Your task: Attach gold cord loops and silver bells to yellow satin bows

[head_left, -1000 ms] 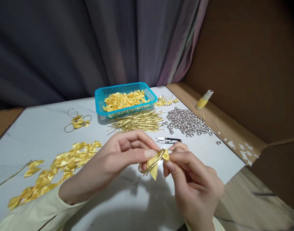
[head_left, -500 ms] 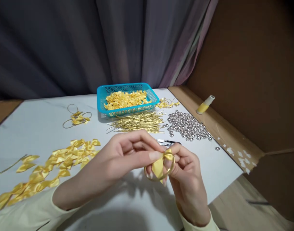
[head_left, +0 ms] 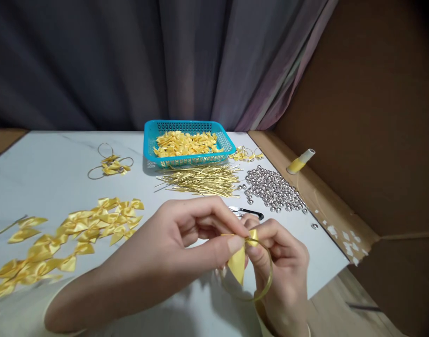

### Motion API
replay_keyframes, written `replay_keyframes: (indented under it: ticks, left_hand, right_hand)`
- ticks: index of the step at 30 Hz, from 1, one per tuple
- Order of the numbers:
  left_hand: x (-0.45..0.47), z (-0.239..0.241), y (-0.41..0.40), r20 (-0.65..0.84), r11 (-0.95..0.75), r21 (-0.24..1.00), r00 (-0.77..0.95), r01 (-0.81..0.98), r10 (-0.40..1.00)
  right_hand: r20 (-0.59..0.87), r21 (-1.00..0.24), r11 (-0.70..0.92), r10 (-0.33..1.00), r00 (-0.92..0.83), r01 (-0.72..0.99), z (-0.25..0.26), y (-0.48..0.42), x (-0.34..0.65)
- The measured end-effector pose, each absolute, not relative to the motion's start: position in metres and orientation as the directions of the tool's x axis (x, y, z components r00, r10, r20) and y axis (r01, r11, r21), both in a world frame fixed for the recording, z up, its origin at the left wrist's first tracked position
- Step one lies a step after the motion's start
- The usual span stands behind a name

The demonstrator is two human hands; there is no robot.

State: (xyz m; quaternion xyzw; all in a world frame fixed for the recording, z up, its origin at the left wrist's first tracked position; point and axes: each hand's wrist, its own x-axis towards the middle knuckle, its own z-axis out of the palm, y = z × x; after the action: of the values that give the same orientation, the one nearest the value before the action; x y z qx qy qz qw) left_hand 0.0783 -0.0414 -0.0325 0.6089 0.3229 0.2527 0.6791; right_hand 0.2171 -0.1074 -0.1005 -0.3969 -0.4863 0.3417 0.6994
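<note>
Over the near part of the table, my left hand (head_left: 196, 248) pinches a yellow satin ribbon bow (head_left: 237, 267) between thumb and fingertips. My right hand (head_left: 286, 262) closes on the bow's other side, its thumb and index finger at the knot. From the knot hangs a loop of gold twist tie (head_left: 269, 276), round and open below the fingers. The exact join of loop and bow is hidden by fingertips. Just behind the hands lie small thread snips (head_left: 258, 214) with a black handle. Loose yellow bows (head_left: 84, 222) are spread left of my left hand.
A blue basket (head_left: 153, 157) of yellow bows stands at the back. Before it lie gold twist ties (head_left: 203, 180); to the right are silver beads (head_left: 273, 189). Looped bows (head_left: 114, 167) sit at left. A yellow-and-white tube (head_left: 300, 162) stands by the cardboard wall (head_left: 368, 117).
Both hands have shifted slightly down and right in view with the bow. The gold loop appears larger and hangs lower, more to the right. The snips' handle is more exposed.
</note>
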Motion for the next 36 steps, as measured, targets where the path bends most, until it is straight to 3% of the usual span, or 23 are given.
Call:
replay_keyframes:
  ticks: [6,10,15,18,22,27,31,36]
  left_hand:
    - [0.08,-0.033,-0.043,-0.125,0.127,0.991,0.645,0.044,0.753]
    - [0.083,-0.034,-0.045,-0.134,0.174,0.985,0.674,0.008,0.727]
    - [0.083,-0.034,-0.045,-0.113,0.138,0.99,0.641,0.011,0.759]
    - [0.081,-0.032,-0.045,-0.091,0.097,0.995,0.625,0.025,0.775]
    - [0.078,-0.029,-0.045,-0.068,0.018,0.996,0.6,0.088,0.797]
    - [0.076,-0.031,-0.04,0.014,-0.09,0.992,0.615,0.093,0.788]
    - [0.075,-0.032,-0.035,0.051,-0.157,0.981,0.63,0.113,0.775]
    - [0.075,-0.03,-0.031,0.014,-0.11,0.987,0.634,0.113,0.774]
  right_hand:
    - [0.663,-0.748,0.563,0.643,0.383,0.351,-0.097,-0.112,0.211]
    - [0.683,-0.73,0.548,0.584,0.438,0.409,-0.095,-0.112,0.205]
    - [0.66,-0.751,0.52,0.61,0.438,0.406,-0.091,-0.113,0.203]
    - [0.604,-0.797,0.518,0.672,0.429,0.31,-0.093,-0.115,0.205]
    - [0.328,-0.925,0.376,0.859,0.393,-0.051,-0.1,-0.119,0.213]
    - [0.17,-0.879,0.284,0.937,0.306,-0.382,-0.099,-0.122,0.22]
    - [0.108,-0.846,0.205,0.97,0.218,-0.492,-0.098,-0.123,0.225]
    - [0.144,-0.843,0.208,0.976,0.165,-0.496,-0.102,-0.128,0.235]
